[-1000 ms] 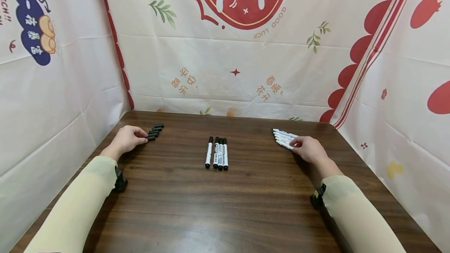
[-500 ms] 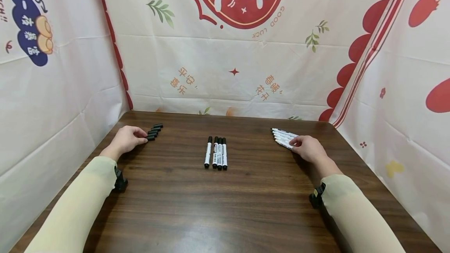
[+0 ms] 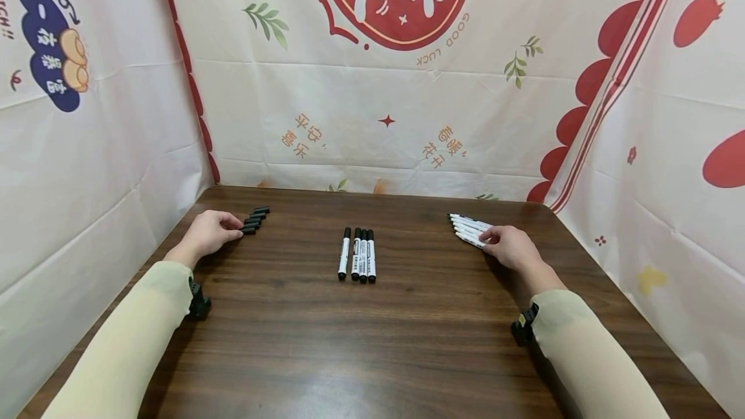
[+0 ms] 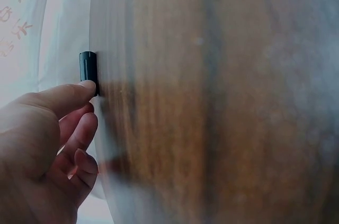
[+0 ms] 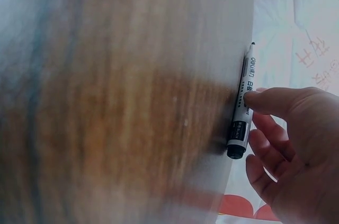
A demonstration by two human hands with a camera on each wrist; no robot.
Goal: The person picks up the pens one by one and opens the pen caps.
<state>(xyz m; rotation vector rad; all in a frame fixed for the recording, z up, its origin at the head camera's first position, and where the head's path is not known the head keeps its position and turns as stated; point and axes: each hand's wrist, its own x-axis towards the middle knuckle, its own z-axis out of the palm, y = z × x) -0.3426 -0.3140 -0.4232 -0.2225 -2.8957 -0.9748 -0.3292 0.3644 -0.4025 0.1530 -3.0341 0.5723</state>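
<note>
Taking the middle of the brown wooden table [image 3: 326,348] as the clock's centre, my left hand [image 3: 209,233] is at ten, its fingers pinching the nearest black cap [image 3: 248,231] beside a slanted row of other caps [image 3: 259,214]. My right hand [image 3: 513,247] is at two, its fingers pinching the nearest uncapped marker [image 3: 471,240], whose nib points towards ten.

The step in hand looks like gripping one cap and one marker together; I can't tell whether either has left the table. The next move seems to call for firm pinches that don't nudge the other uncapped markers [image 3: 470,219] or caps alongside.

Four capped markers [image 3: 363,257] lie at twelve, between my hands and in the way of a low crossing. Printed cloth [image 3: 349,96] hangs beyond twelve.
</note>
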